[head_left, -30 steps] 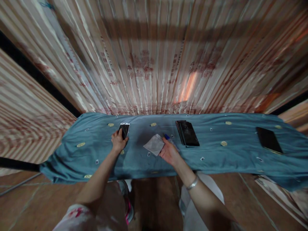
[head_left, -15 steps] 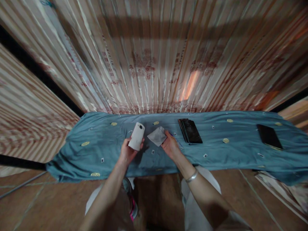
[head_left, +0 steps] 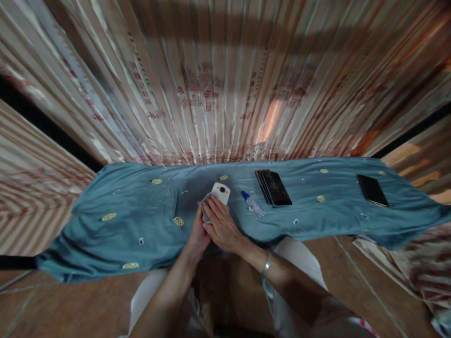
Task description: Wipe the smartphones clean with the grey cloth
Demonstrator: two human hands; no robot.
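- The table (head_left: pixel 116 206) is draped in a blue cloth with small yellow spots.
- The left hand (head_left: pixel 198 234) grips the white phone (head_left: pixel 220 193) from below, holding it back-side up over the middle of the table, camera lens showing.
- The right hand (head_left: pixel 221 225) lies flat on the phone, fingers pressing a grey wipe (head_left: pixel 204 204) that peeks out at the phone's left edge; both hands are close together.
- The step in hand looks like wiping the phone's back; the next move calls for steady strokes while the left hand keeps its grip.
- Right of the phone lie a small blue-capped bottle (head_left: pixel 252 203), a stack of dark phones (head_left: pixel 274 188) and, farther right, a lone dark phone (head_left: pixel 372 190).
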